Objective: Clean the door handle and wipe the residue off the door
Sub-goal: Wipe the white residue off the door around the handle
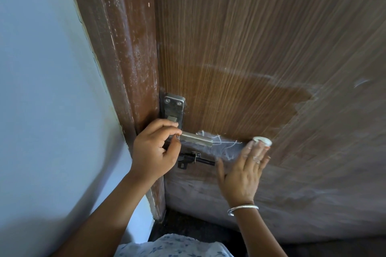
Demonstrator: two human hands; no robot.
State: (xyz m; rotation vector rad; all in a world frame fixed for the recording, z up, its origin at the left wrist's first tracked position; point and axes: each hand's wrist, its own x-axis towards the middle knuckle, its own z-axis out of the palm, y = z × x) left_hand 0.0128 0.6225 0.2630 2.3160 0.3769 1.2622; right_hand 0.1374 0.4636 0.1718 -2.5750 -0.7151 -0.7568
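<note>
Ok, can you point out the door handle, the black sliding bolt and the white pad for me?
door handle [196, 139]: head view, middle of the metal lever.
black sliding bolt [206, 161]: head view, on its dark rod.
white pad [263, 140]: head view, its upper rim against the door.

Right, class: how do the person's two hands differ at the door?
The left hand curls its fingers on the handle; the right hand lies flat on the door, fingers straight. The right hand presses a white cloth; the left hand has none. Only the right wrist wears a bangle. Both are ungloved.
</note>
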